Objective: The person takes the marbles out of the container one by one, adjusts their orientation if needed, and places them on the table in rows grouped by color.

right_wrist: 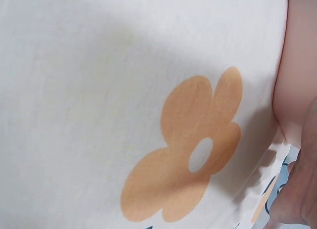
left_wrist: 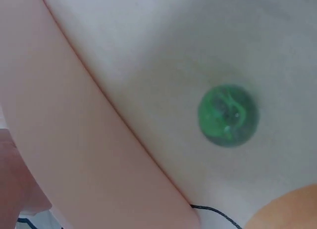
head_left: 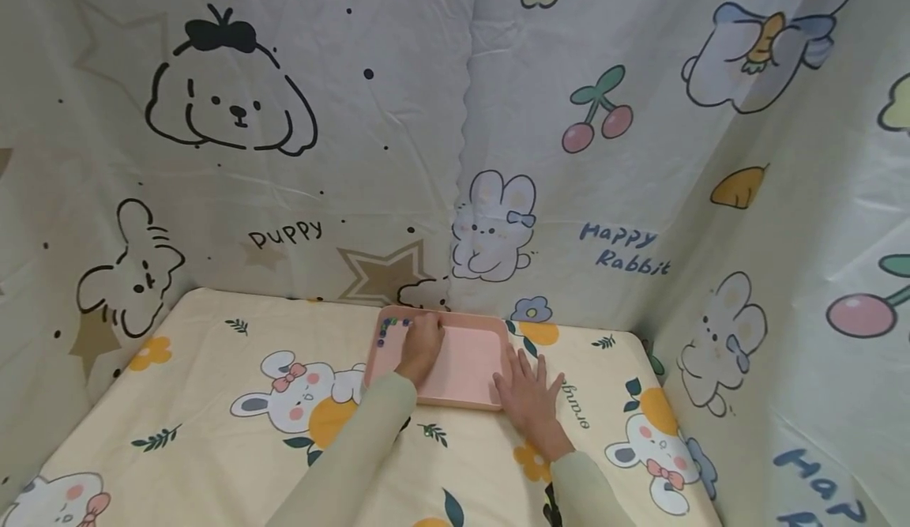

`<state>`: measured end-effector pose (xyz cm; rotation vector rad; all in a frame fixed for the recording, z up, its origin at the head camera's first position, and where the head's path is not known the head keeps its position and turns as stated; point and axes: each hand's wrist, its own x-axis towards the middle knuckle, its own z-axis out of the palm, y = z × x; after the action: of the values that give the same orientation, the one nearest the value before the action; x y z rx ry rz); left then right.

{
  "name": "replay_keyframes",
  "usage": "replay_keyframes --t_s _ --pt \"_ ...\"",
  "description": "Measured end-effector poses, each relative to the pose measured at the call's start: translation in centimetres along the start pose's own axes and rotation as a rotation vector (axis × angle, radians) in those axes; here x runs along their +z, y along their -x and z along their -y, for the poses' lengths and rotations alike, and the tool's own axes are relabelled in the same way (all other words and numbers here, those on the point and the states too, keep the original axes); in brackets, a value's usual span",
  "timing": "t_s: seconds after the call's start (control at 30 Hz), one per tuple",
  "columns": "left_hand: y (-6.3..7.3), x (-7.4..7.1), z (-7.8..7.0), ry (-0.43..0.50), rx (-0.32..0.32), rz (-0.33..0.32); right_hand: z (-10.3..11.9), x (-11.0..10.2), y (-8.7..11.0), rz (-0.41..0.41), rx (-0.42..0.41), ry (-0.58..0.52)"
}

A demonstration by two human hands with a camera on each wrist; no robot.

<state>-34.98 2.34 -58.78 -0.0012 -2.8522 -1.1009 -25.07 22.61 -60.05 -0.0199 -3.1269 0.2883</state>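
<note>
With my left hand [head_left: 423, 348] I am reaching inside a shallow pink tray [head_left: 465, 365], near its far wall, and my fingers there are bending downward. Whether they are pinching something I cannot tell, because the back of the hand is covering the tips. My right hand [head_left: 532, 402] is lying palm down by the right rim of the tray, its fingers spreading apart and not gripping.

The tray is showing a smooth, matte surface, with a rectangular form, rounded corners and a low raised wall. In its far left corner some small round marbles [head_left: 384, 333] are sitting, blue or violet and green, and they are forming a bent line along the far and left walls. Outside the tray, just beside its wall, one green marble [left_wrist: 228, 115] is resting on the cloth; it is looking like clear glass, glossy, with paler swirls inside.

Under everything a cream tablecloth [head_left: 206, 389] is spreading, of fine weave, carrying printed rabbits, oranges and leaves. Two plain, pale green sleeves [head_left: 348, 456] are covering my forearms. Behind, a pale curtain [head_left: 398, 116] is hanging in soft creases, showing a line-drawn puppy, rabbits and cherries.
</note>
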Motion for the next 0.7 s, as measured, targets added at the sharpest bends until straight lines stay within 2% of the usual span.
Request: replay_keyframes --t_s 0.1,0.33,0.53,0.7 --pt "0.1 -0.2 0.2 0.016 0.016 -0.010 0.1 0.1 0.0 0.005 0.001 0.003" --pt "0.2 -0.7 1.1 0.097 0.102 -0.023 0.2 0.1 0.0 0.002 -0.009 0.015" --pt "0.7 -1.6 1.3 0.168 0.129 0.021 0.3 -0.3 0.1 -0.001 -0.009 0.024" --pt "1.7 -2.6 0.9 0.272 0.141 0.084 0.4 -0.4 0.1 0.006 -0.007 0.027"
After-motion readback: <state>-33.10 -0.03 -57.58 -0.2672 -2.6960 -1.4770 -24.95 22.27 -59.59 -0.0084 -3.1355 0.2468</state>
